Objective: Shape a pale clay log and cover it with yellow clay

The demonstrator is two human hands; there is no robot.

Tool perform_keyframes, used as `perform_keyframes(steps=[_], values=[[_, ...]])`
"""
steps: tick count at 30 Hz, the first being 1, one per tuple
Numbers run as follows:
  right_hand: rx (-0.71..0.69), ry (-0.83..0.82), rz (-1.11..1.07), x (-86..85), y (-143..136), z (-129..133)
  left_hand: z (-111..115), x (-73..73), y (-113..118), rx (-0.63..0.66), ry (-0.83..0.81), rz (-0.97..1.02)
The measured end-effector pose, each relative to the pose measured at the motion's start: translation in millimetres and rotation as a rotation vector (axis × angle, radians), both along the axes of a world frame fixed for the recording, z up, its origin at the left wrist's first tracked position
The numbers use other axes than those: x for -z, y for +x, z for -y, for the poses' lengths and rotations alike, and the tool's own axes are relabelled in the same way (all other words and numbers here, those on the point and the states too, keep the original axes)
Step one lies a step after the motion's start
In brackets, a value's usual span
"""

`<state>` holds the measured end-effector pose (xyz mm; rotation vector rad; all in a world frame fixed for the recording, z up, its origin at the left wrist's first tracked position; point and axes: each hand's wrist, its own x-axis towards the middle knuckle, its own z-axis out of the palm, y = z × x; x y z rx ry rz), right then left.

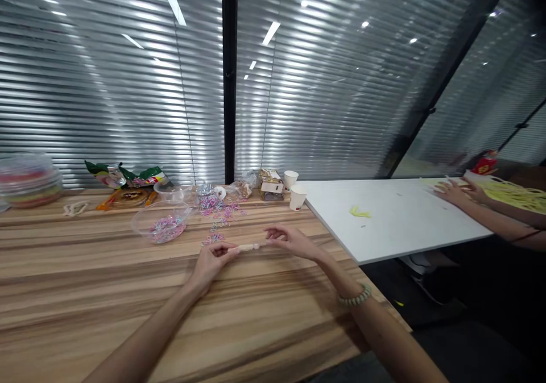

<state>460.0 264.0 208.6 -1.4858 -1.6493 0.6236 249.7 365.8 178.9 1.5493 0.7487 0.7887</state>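
A short pale strand (246, 248) with a pinkish bit on it stretches between my two hands, just above the wooden table (106, 292). My left hand (214, 259) pinches its left end. At the other end my right hand (286, 241), with a beaded bracelet on the wrist, has thumb and fingertips closed on the strand's thin tip. Small pink, purple and blue pieces (214, 238) lie loose just beyond my left hand. More of them fill a clear bowl (167, 228) to the left.
Behind stand two paper cups (297, 196), snack packets (147, 177), a clear bag and a box (271, 186). Stacked lidded tubs (29, 181) are at far left. At right, another person's hands (454, 192) work over a white table (384, 224) with yellow strands (514, 194).
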Motion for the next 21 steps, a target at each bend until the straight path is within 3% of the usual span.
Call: perform_keyframes(steps=[5, 7, 11, 15, 21], values=[[0.195, -0.087, 0.268, -12.2, 89, 20, -7, 6.1, 2, 0.017, 0.043, -0.023], [0.459, -0.226, 0.598, -10.6, 133, 29, -9, 7.5, 4, 0.023, 0.073, -0.035], [0.731, -0.370, 0.748, 4.9, 205, 48, -11, 6.6, 7, 0.069, 0.104, -0.062], [0.910, -0.474, 0.855, 26.6, 242, 66, -11, 5.6, 7, 0.094, 0.087, -0.070], [0.888, -0.458, 1.007, 42.2, 265, 66, -13, 8.3, 7, 0.121, 0.068, -0.060]])
